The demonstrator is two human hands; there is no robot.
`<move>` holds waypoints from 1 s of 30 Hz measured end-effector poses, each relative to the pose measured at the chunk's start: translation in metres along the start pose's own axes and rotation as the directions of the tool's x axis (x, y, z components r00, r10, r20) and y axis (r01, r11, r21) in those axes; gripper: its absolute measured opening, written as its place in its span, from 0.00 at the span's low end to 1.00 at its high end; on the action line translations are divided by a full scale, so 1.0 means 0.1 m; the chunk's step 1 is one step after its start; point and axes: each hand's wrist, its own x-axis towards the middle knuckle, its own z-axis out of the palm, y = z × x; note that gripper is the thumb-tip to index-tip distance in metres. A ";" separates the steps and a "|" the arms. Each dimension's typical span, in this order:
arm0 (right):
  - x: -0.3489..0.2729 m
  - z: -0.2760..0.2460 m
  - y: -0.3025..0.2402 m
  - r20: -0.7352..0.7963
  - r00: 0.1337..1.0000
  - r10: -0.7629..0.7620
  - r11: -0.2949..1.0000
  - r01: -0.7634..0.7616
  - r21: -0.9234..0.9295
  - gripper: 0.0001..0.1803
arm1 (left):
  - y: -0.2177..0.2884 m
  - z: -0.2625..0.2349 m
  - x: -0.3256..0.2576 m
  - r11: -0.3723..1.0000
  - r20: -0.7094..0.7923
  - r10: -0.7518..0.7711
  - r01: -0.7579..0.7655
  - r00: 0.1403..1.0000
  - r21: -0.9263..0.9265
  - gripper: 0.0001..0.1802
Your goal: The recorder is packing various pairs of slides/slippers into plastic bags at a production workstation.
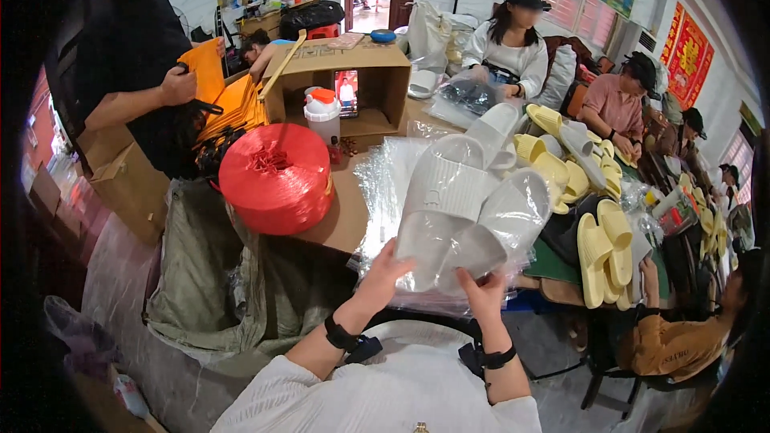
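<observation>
Two white foam slippers (pixel 469 208) inside a clear plastic bag (pixel 393 184) sit near centre, raised over the worktop (pixel 341 220). Left hand (pixel 383 273) and right hand (pixel 484 295) each have a grip closed on the bag's near end. They look light and springy, the film slippery; hold at the heels. A red twine spool (pixel 277 178) stands left, yellow slippers (pixel 603 248) right.

An open brown cardboard box (pixel 353 72) lies on its side on the counter (pixel 345 220) at twelve o'clock, a small lit phone screen (pixel 346 93) propped upright inside. Clear plastic bags (pixel 385 184) are stacked at centre. Red hanging signs (pixel 686 60) with gold marks fill the two o'clock wall.
</observation>
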 end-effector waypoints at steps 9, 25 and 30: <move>-0.11 -0.06 -0.11 0.303 0.947 0.109 0.976 -0.044 -0.212 0.26 | 0.27 -0.14 -0.36 0.983 -0.098 0.028 -0.009 0.995 0.182 0.22; 0.25 -0.54 0.55 0.042 0.998 0.039 0.980 -0.030 -0.194 0.09 | 1.27 -3.26 -1.65 0.490 -0.569 0.728 0.291 0.382 0.822 0.28; 0.23 -0.49 0.47 0.049 0.998 0.042 0.974 -0.030 -0.225 0.08 | 1.06 -3.58 -1.35 0.805 -0.832 0.414 0.279 0.370 0.524 0.42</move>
